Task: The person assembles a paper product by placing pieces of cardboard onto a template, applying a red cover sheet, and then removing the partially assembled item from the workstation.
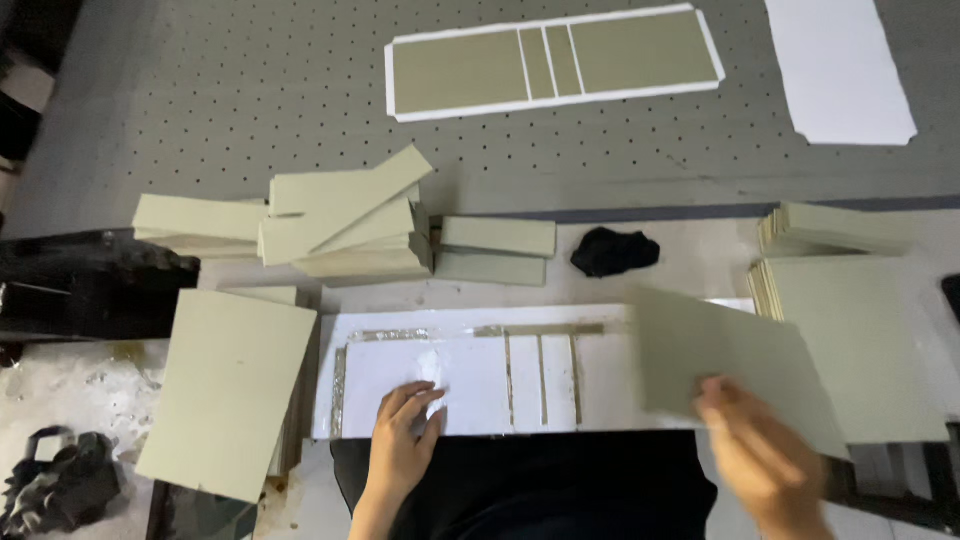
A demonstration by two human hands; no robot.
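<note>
My left hand [405,432] rests flat, fingers apart, on a white sheet [470,380] lying in front of me, near its front edge. Thin strips and a metal jig frame [470,331] lie on that sheet. My right hand [765,455], blurred, grips the lower edge of a pale green board [730,360] held tilted over the sheet's right end.
A stack of large green boards [235,385] lies at left, another stack [860,340] at right. Narrow green strips [340,225] are piled behind the sheet. A black cloth [613,250] sits nearby. A finished white-bordered panel [555,62] and a white sheet [840,70] lie on the dotted mat.
</note>
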